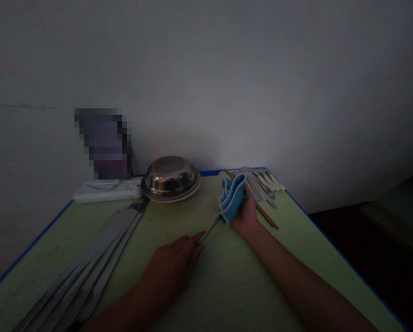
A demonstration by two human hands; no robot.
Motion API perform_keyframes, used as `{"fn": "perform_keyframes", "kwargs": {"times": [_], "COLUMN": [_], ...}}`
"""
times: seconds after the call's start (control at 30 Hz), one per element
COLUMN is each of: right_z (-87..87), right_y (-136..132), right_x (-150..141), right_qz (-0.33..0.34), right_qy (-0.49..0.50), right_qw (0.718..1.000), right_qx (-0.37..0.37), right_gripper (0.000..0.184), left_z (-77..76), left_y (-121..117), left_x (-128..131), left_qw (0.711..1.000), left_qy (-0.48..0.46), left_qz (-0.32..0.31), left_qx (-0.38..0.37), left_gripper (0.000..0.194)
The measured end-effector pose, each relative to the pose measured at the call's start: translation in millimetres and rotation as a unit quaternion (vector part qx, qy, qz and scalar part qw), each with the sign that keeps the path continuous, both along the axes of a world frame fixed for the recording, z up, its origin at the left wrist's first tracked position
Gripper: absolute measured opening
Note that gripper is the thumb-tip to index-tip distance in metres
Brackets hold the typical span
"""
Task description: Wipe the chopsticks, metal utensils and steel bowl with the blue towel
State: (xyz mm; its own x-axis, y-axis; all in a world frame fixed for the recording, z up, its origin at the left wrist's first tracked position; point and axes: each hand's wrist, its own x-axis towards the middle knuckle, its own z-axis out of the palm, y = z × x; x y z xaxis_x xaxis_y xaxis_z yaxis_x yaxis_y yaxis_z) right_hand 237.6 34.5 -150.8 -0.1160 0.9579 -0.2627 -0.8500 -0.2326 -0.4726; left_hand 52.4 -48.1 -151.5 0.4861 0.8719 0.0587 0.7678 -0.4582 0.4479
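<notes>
My left hand (177,258) is closed around one end of a thin utensil (209,229), its fingers pinched at the handle. The utensil points up and right, and its far end meets a folded blue cloth (232,198) with white edging. My right hand (246,214) grips that cloth from behind and to the right. The utensil's head lies at the cloth's lower edge, too dim and small to tell its kind. Just behind my right hand, brown chopsticks (267,216) lie partly hidden on the green table (234,286).
An upturned shiny metal bowl (172,177) stands at the back. Metal spoons (256,184) and white-handled cutlery (270,179) lie at back right. Several long flat metal utensils (99,258) spread along the left. A white flat package (106,190) sits at back left, before the wall (227,83).
</notes>
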Motion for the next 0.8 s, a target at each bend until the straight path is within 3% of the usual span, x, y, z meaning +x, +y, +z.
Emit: {"fn": "perform_keyframes", "kwargs": {"times": [0.27, 0.47, 0.57, 0.67, 0.8], "right_z": [-4.9, -2.4, -3.0, -6.4, -11.0], "right_y": [2, -4, -6, -5, 2], "right_x": [-7, -10, -10, -11, -8], "right_qz": [-0.010, -0.009, 0.019, 0.000, -0.041], "right_qy": [-0.064, -0.094, -0.120, -0.144, -0.131], "right_qw": [0.998, 0.995, 0.993, 0.989, 0.990], "right_qx": [-0.005, -0.003, 0.003, 0.028, 0.021], "right_gripper": [0.036, 0.048, 0.037, 0.028, 0.032], "left_z": [0.0, 0.2, -0.3, 2.1, 9.3], "left_y": [0, 2, 3, 2, -1], "left_x": [-1, -2, -2, -3, -4], "left_qw": [0.999, 0.997, 0.996, 0.994, 0.986], "left_qy": [-0.032, -0.059, -0.067, -0.075, -0.113], "left_qz": [0.011, 0.011, 0.004, 0.001, -0.029], "left_qx": [-0.027, -0.053, -0.059, -0.074, -0.118], "left_gripper": [0.039, 0.036, 0.034, 0.033, 0.031]}}
